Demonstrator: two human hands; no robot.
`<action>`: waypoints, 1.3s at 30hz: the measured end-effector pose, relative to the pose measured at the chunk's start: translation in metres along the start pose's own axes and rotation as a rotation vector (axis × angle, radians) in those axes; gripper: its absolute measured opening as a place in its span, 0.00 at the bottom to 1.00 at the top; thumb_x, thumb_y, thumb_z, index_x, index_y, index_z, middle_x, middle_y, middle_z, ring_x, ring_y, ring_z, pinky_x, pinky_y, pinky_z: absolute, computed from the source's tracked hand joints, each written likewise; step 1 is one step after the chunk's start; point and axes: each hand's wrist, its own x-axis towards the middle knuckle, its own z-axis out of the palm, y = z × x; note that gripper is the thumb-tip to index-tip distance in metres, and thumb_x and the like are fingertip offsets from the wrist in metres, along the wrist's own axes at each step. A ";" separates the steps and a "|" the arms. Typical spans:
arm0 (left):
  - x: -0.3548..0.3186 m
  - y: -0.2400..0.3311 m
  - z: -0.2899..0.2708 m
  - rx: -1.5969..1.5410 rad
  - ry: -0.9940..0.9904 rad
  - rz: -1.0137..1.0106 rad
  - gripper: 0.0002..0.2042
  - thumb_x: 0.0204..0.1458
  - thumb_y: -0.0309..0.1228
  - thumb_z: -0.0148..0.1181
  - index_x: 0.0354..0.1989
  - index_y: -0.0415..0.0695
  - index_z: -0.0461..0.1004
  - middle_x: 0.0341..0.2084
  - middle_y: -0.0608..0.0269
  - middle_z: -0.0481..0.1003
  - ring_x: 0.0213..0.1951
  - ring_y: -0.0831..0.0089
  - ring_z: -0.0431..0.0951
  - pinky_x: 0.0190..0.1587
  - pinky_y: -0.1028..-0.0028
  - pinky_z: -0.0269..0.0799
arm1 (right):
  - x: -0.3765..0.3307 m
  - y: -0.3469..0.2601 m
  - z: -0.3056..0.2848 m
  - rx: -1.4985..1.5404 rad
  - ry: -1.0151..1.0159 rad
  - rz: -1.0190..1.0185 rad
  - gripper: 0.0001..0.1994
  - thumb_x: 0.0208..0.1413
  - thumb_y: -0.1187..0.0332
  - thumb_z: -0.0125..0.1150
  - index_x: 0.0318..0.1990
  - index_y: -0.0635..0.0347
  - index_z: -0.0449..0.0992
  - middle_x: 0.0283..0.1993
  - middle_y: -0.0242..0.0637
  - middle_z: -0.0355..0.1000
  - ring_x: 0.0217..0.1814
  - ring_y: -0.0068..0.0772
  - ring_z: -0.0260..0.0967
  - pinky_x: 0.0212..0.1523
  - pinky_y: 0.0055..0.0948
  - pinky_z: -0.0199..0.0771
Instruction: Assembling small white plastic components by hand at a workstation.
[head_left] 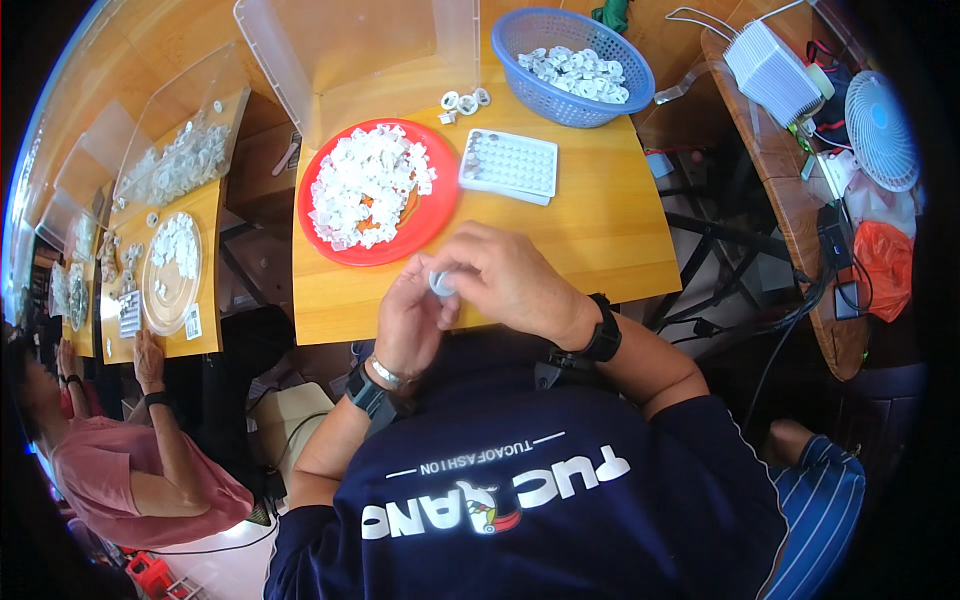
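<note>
Just off the table's near edge, my left hand (405,318) and my right hand (515,282) come together at a small round whitish plastic piece (440,284). Fingers of both hands are closed on it, and they hide part of its rim. Beyond my left hand lies a red plate (437,215) heaped with small white pieces (365,180). Past my right hand is a white tray (540,165) with rows of small round hollows; a few at its left end hold dark grey round bits.
A blue basket (510,60) of white round parts stands at the table's far right. Several loose rings (466,103) lie near a clear bin (365,60). Rightward, a side table bears a fan (882,130). Leftward, a person in pink (140,460) works at another table.
</note>
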 end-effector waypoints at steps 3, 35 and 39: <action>0.000 -0.002 -0.003 0.001 -0.024 0.003 0.13 0.65 0.37 0.43 0.47 0.41 0.67 0.32 0.64 0.74 0.23 0.79 0.72 0.24 0.83 0.67 | 0.000 -0.002 -0.001 0.009 -0.032 -0.025 0.04 0.49 0.77 0.56 0.33 0.62 0.75 0.36 0.45 0.73 0.38 0.50 0.73 0.40 0.42 0.74; -0.001 0.002 0.007 0.024 0.011 0.008 0.07 0.63 0.36 0.46 0.39 0.46 0.65 0.24 0.65 0.69 0.22 0.78 0.67 0.24 0.80 0.61 | -0.002 0.002 -0.002 0.084 -0.022 0.057 0.03 0.51 0.77 0.60 0.33 0.63 0.78 0.32 0.43 0.74 0.34 0.42 0.75 0.36 0.32 0.73; -0.001 0.001 0.007 0.053 0.023 0.020 0.07 0.64 0.35 0.46 0.39 0.46 0.65 0.25 0.66 0.69 0.22 0.78 0.68 0.24 0.79 0.62 | -0.003 0.003 0.001 0.124 -0.034 0.069 0.03 0.50 0.76 0.60 0.33 0.63 0.78 0.31 0.44 0.74 0.33 0.43 0.74 0.35 0.33 0.73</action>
